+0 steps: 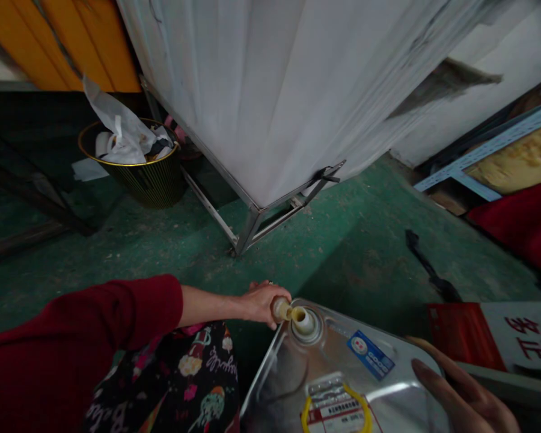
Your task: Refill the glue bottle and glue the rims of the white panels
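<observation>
A silver metal can with a blue sticker, a label and a yellow handle fills the lower middle. Its pale spout rises near the far left corner. My left hand is closed round a small translucent cup-like piece, held tilted right beside the spout, with yellowish matter between them. At the lower right my right hand lies against the can's right edge, fingers apart.
A ribbed trash basket with papers stands at the left on the green floor. Ahead is a metal frame under a large white-covered block. A red and white box and blue shelving are right.
</observation>
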Demonstrator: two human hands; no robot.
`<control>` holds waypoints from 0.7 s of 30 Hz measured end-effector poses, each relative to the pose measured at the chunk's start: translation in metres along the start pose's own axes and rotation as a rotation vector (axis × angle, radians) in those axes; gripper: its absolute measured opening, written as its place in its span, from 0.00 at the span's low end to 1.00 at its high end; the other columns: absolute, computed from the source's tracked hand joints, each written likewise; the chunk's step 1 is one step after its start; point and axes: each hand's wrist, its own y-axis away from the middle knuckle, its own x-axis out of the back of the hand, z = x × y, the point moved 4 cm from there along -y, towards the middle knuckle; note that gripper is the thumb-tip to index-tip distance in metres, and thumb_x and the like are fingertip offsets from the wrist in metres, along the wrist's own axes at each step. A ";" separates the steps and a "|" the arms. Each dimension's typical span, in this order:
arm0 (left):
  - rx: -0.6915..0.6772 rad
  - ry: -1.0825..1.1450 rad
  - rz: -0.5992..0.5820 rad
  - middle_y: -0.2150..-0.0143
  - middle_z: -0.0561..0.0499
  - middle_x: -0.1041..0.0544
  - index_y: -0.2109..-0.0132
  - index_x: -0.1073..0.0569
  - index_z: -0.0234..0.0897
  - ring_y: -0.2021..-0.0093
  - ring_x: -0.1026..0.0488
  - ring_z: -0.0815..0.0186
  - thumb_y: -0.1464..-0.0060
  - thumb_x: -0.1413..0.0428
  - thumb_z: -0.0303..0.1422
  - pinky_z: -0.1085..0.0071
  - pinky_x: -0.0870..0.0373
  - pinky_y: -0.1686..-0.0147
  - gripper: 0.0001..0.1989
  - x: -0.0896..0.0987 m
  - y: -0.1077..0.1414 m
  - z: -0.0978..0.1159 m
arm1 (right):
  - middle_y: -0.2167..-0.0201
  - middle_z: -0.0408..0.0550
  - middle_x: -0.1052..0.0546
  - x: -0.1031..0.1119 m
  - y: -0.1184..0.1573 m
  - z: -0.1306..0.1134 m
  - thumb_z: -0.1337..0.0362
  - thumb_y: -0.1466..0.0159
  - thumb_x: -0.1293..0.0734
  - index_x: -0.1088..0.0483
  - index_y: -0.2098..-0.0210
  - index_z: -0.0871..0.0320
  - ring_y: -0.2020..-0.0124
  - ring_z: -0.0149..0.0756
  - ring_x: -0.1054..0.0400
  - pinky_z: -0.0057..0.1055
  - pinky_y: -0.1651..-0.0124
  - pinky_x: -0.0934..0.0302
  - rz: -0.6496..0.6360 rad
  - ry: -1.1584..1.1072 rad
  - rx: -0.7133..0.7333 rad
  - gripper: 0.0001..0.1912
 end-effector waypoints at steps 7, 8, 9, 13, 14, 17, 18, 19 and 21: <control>0.019 -0.056 -0.013 0.57 0.56 0.24 0.56 0.27 0.46 0.50 0.33 0.53 0.73 0.31 0.34 0.60 0.43 0.50 0.30 -0.001 -0.002 0.019 | 0.51 0.49 0.26 0.011 0.008 0.001 0.42 0.60 0.27 0.34 0.47 0.58 0.46 0.48 0.35 0.30 0.53 0.35 0.002 -0.102 0.004 0.45; 0.018 -0.065 -0.019 0.57 0.55 0.24 0.56 0.27 0.46 0.50 0.34 0.53 0.73 0.31 0.34 0.59 0.43 0.49 0.30 -0.001 -0.002 0.022 | 0.52 0.50 0.25 0.013 0.009 0.000 0.43 0.59 0.27 0.33 0.48 0.58 0.47 0.50 0.35 0.31 0.55 0.33 0.003 -0.113 0.018 0.43; 0.017 -0.073 -0.021 0.57 0.55 0.24 0.56 0.27 0.46 0.50 0.34 0.52 0.73 0.31 0.34 0.59 0.43 0.50 0.30 0.000 -0.001 0.025 | 0.53 0.50 0.25 0.016 0.009 0.000 0.44 0.58 0.27 0.32 0.49 0.58 0.47 0.51 0.35 0.32 0.57 0.32 0.000 -0.113 0.034 0.41; -0.012 -0.086 -0.032 0.58 0.56 0.25 0.57 0.26 0.47 0.52 0.33 0.54 0.74 0.31 0.35 0.61 0.42 0.50 0.30 -0.002 0.001 0.039 | 0.51 0.50 0.26 0.025 0.008 0.002 0.45 0.54 0.29 0.30 0.51 0.57 0.48 0.54 0.34 0.33 0.62 0.30 0.001 -0.075 0.099 0.35; -0.020 -0.081 -0.045 0.59 0.56 0.25 0.56 0.26 0.47 0.52 0.32 0.55 0.75 0.31 0.35 0.62 0.42 0.50 0.31 -0.004 0.002 0.043 | 0.51 0.50 0.26 0.027 0.007 0.003 0.45 0.54 0.29 0.30 0.51 0.57 0.49 0.54 0.34 0.33 0.63 0.30 0.005 -0.074 0.109 0.35; -0.013 -0.033 -0.084 0.59 0.57 0.24 0.56 0.26 0.47 0.52 0.32 0.55 0.75 0.31 0.33 0.63 0.40 0.51 0.31 -0.005 0.005 0.052 | 0.54 0.52 0.24 0.029 0.008 0.006 0.46 0.53 0.29 0.31 0.49 0.58 0.51 0.54 0.32 0.33 0.65 0.30 -0.005 -0.107 0.112 0.36; 0.000 -0.004 -0.079 0.59 0.57 0.24 0.57 0.26 0.47 0.53 0.31 0.56 0.75 0.31 0.32 0.64 0.40 0.51 0.31 -0.003 0.006 0.055 | 0.56 0.52 0.23 0.029 0.008 0.007 0.47 0.54 0.28 0.32 0.49 0.59 0.51 0.54 0.32 0.33 0.66 0.30 -0.014 -0.136 0.096 0.37; 0.011 0.038 -0.066 0.59 0.58 0.24 0.57 0.26 0.47 0.53 0.31 0.56 0.75 0.31 0.31 0.64 0.39 0.52 0.30 0.000 0.007 0.057 | 0.58 0.52 0.22 0.030 0.008 0.008 0.47 0.55 0.27 0.32 0.48 0.59 0.52 0.54 0.31 0.32 0.67 0.31 -0.024 -0.174 0.073 0.38; 0.024 0.161 -0.029 0.59 0.58 0.25 0.57 0.27 0.45 0.55 0.30 0.59 0.73 0.32 0.29 0.66 0.38 0.53 0.30 0.009 0.008 0.061 | 0.60 0.51 0.22 0.033 0.007 0.012 0.49 0.55 0.26 0.33 0.47 0.59 0.54 0.52 0.30 0.30 0.67 0.32 -0.047 -0.249 0.031 0.39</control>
